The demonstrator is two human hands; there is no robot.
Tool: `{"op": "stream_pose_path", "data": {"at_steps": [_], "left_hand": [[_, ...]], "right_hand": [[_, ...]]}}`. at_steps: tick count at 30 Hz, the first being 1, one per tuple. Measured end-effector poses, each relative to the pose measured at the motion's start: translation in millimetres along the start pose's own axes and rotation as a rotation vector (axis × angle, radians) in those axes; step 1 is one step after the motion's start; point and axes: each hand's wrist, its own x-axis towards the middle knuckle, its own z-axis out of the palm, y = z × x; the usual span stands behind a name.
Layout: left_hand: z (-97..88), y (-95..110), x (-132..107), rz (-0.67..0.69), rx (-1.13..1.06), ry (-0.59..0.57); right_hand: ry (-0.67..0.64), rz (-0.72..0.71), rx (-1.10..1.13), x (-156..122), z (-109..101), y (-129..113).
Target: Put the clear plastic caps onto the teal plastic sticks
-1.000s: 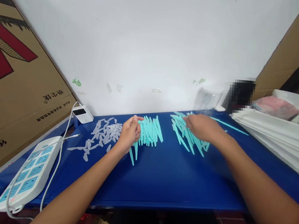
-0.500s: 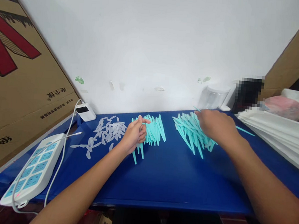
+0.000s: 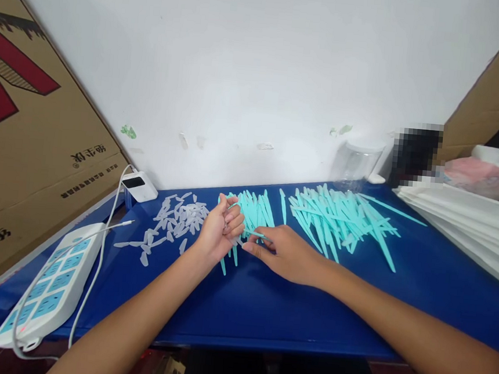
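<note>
My left hand (image 3: 222, 228) is curled, palm up, over the left pile of slim teal sticks (image 3: 260, 208). Its closed fingers hide what they may hold. My right hand (image 3: 285, 253) meets it, thumb and fingers pinched on one teal stick (image 3: 255, 233) that points at the left fingers. A small pale cap-like piece (image 3: 239, 242) shows between the two hands; which one grips it I cannot tell. Translucent leaf-shaped caps (image 3: 181, 219) lie scattered left of my left hand. Beyond my right hand spreads a looser pile of teal sticks with pale tips (image 3: 338, 218).
A white power strip (image 3: 55, 280) with a cable and a small white device (image 3: 140, 186) are on the left, beside a large cardboard box (image 3: 40, 134). At the right stand a clear container (image 3: 360, 164) and stacked white trays (image 3: 459, 228). A white wall (image 3: 259, 77) rises behind the blue tabletop (image 3: 291, 313).
My right hand has come left and nearer from above the right pile to my left hand, bringing a teal stick. My left hand has stayed nearly in place, its index finger now more curled.
</note>
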Motion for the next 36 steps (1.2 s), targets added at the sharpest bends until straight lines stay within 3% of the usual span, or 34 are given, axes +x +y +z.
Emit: {"op": "stream_pose_path", "data": {"at_steps": [6,9,12,14,17,21,25,28,33,36], "left_hand": [[4.8,-6.9,-2.4,-0.036,0.049,-0.025],[-1.2,1.2,2.5,0.028,0.097,0.049],[-8.9,8.7,7.7,0.129,0.209,0.123],[-11.3,8.2,8.3,0.139,0.355,0.074],[-8.8,-0.9,3.9,0.094,0.611,-0.118],[-3.6,-14.3,-4.0,0.174,0.863,-0.292],[-5.8,-16.7,-4.0,0.317,0.984,-0.265],[-8.7,-15.1,-0.8,0.329,0.993,-0.24],[-12.3,-11.6,3.2,0.339,1.029,-0.206],[-15.2,-7.5,4.8,0.407,1.171,-0.241]], "right_hand": [[-0.066,-0.06,0.031,0.1,7.2,-1.0],[-0.038,-0.098,-0.026,-1.4,2.8,1.7],[0.03,-0.033,0.053,0.0,-9.0,7.4],[0.107,0.022,0.134,2.6,-17.9,11.9],[0.195,0.044,0.18,6.5,-27.9,18.2],[0.166,0.007,0.192,8.6,-32.0,22.7],[0.075,0.004,0.177,8.1,-30.3,21.0],[0.007,0.006,0.157,6.7,-29.9,19.3],[0.112,0.089,0.272,3.6,-38.9,23.7],[0.053,0.077,0.297,4.3,-50.9,27.4]]}}
